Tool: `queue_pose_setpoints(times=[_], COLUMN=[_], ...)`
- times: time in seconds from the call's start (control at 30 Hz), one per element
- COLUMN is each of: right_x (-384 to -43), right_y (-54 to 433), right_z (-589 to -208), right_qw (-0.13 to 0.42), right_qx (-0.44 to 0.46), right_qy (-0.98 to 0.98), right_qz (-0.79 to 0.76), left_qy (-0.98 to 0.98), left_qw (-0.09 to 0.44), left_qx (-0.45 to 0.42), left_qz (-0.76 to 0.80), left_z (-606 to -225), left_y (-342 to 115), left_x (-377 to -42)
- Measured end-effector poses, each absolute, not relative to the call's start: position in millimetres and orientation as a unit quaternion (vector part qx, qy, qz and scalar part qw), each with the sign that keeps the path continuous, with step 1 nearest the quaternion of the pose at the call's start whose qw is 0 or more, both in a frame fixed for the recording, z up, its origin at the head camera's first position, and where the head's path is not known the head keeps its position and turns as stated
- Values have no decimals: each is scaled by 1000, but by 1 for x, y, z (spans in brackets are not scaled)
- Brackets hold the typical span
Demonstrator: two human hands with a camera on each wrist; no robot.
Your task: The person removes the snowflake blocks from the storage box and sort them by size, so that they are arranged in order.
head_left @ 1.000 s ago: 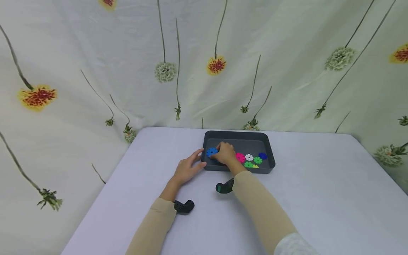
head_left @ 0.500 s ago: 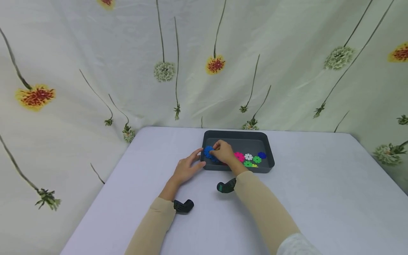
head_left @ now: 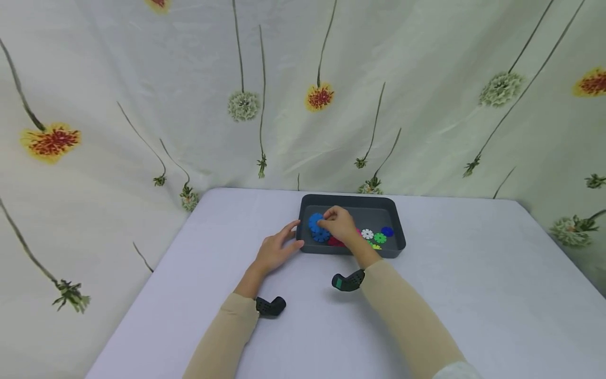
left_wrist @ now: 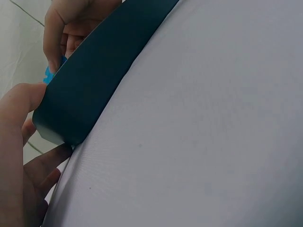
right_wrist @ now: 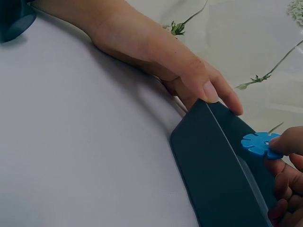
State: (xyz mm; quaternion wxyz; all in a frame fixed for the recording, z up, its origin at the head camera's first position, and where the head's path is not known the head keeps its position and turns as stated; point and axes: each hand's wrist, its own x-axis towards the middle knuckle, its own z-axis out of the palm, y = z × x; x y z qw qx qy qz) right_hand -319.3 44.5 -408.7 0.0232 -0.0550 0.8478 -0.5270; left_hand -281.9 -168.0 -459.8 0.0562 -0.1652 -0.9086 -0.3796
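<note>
In the head view my right hand (head_left: 342,225) pinches a light blue notched snowflake disc (head_left: 315,221) between thumb and fingers, over the left part of a dark grey tray (head_left: 360,202). The right wrist view shows this blue disc (right_wrist: 259,144) tilted, thumb on top, above the tray's inside. Another blue disc (head_left: 321,236) lies in the tray just below it. My left hand (head_left: 274,253) rests at the tray's left end, thumb and fingers spread and touching the rim. Its fingertips meet the tray's corner in the left wrist view.
Red pieces (head_left: 335,241), a white disc (head_left: 367,233), a green disc (head_left: 380,238), a dark blue disc (head_left: 387,231) and a yellow piece (head_left: 376,247) lie in the tray. It stands on a white-covered table (head_left: 454,263) before a flowered cloth (head_left: 426,105).
My right hand has lifted the light blue disc and, after a small shift left, moved it back right. The blue disc beneath now shows more. My left hand has stayed at the tray.
</note>
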Motion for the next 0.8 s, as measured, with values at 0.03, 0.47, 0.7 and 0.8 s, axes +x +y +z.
queue_pose_setpoints(times=[0.03, 0.47, 0.7, 0.8], right_x=[-318, -303, -292, -285], right_y=[46, 58, 60, 60], right_z=[-408, -393, -385, -381], right_qw=[24, 41, 47, 53], right_qx=[-54, -63, -77, -82], right_qy=[846, 805, 800, 803], right_qz=[-530, -589, -594, -588], left_qy=[-909, -908, -907, -906], left_qw=[55, 49, 47, 46], left_qx=[-164, -161, -159, -161], left_qz=[-380, -385, -386, -389], left_z=[-460, -460, -459, -460], left_y=[-168, -168, -168, -169], left_x=[-282, -280, -281, -281])
